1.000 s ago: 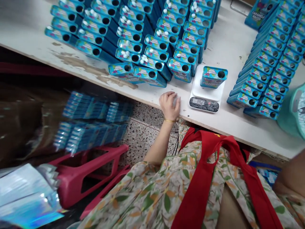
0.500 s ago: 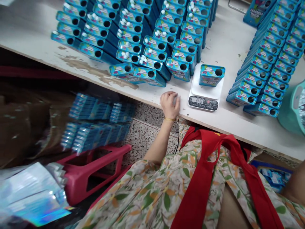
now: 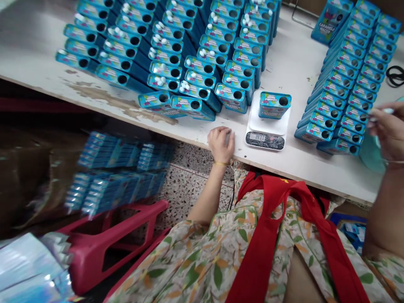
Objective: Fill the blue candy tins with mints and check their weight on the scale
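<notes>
My left hand point(image 3: 221, 144) rests at the table's front edge with its fingers curled in; nothing shows in it. My right hand point(image 3: 389, 126), at the right edge of view, pinches small white candies point(image 3: 388, 111) above a teal tub point(image 3: 372, 152). A blue tin with a round dark hole in its top point(image 3: 275, 104) stands on the white kitchen scale point(image 3: 267, 140) between my hands. To the scale's left are rows of the same tins point(image 3: 232, 96), many with white candies lying on top.
More tins stand in two rows point(image 3: 334, 101) right of the scale. Black scissors handles point(image 3: 395, 76) lie behind my right hand. Below the table at left are a pink plastic stool point(image 3: 94, 252), stacked blue packs point(image 3: 110, 189) and silvery bags point(image 3: 31, 269). A blue crate point(image 3: 350, 225) sits at lower right.
My right hand has come into view at the right, over the teal tub, with white candies in its fingers. My left hand stays at the table edge. The view has shifted slightly.
</notes>
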Action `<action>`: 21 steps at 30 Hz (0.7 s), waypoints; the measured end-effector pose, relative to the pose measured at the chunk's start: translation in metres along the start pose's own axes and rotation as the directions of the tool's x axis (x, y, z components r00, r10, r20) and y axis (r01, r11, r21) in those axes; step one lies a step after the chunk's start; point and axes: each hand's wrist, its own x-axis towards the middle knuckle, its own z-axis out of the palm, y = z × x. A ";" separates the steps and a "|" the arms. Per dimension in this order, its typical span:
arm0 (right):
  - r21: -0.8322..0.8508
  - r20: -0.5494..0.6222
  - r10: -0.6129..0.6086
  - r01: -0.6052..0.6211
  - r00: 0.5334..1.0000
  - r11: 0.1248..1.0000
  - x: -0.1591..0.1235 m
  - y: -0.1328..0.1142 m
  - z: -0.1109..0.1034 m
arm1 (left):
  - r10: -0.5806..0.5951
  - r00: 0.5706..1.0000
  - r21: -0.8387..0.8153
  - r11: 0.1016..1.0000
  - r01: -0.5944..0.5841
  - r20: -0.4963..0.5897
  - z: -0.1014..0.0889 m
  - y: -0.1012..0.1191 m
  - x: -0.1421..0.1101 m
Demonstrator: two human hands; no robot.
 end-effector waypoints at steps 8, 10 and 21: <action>-0.160 0.485 -0.165 0.273 0.859 0.949 0.023 -0.088 0.135 | -0.018 1.000 -0.032 0.999 0.018 0.020 0.000 0.001 0.000; -0.215 0.544 -0.215 0.383 0.811 0.898 0.028 -0.085 0.144 | -0.024 0.999 -0.036 0.999 0.025 0.021 0.000 0.001 0.000; -0.295 0.638 -0.283 0.566 0.716 0.770 0.031 -0.079 0.148 | -0.013 1.000 -0.037 0.999 0.013 0.001 -0.001 0.004 0.001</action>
